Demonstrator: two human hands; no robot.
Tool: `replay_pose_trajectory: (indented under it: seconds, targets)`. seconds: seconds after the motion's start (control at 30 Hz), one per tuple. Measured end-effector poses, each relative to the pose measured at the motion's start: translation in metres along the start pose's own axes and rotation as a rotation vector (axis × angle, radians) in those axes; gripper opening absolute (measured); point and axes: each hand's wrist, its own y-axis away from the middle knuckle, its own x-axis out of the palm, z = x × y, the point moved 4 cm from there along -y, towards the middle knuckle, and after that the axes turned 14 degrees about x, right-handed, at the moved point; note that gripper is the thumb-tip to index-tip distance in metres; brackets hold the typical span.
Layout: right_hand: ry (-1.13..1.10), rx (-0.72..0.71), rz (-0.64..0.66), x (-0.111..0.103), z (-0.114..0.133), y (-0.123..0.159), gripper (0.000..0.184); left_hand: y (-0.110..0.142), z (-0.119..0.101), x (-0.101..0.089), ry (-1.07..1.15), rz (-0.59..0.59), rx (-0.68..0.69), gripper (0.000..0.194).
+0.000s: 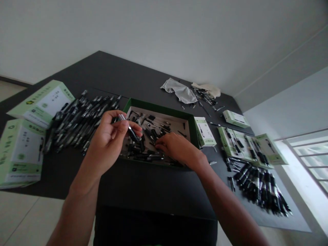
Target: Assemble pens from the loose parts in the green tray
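My left hand (112, 131) is closed around a pen (131, 131), thumb against the fingers. Its pale, clear end points up and away, and its dark end tilts down over the near left part of a green box (160, 109). Black caps, clear tubes and other pen parts (151, 131) lie jumbled inside this open, shallow box. My right hand (174, 145) reaches down among those parts, its fingers curled together. The fingertips are partly hidden, so what they pinch cannot be made out.
Many pens (82, 123) are heaped on the left by two green-and-white cartons (24, 150). A grey cloth bag (179, 90) lies at the back. On the right are small boxes (205, 131) and a fanned pile of pens (260, 186) on the dark table (153, 191).
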Motion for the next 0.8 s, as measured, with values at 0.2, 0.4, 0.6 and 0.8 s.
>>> replay_pose_trajectory:
  seconds: [0.2,0.4,0.6,0.8]
  targets:
    - [-0.118,-0.089,-0.114,-0.028,-0.053,-0.012,0.022,-0.015,0.002,0.005,-0.317,0.207,-0.003,0.02]
    - [-0.076,-0.315,-0.043,-0.039,-0.05,-0.046,0.029,-0.03,0.005,0.006,-0.59,0.298,0.03,0.019]
    - [-0.021,-0.188,-0.026,-0.02,-0.06,-0.065,0.053,-0.078,0.016,0.001,-0.622,0.443,0.095,0.014]
    - [-0.046,-0.211,-0.047,0.001,-0.071,-0.059,0.042,-0.085,0.041,0.006,-0.589,0.498,0.08,0.007]
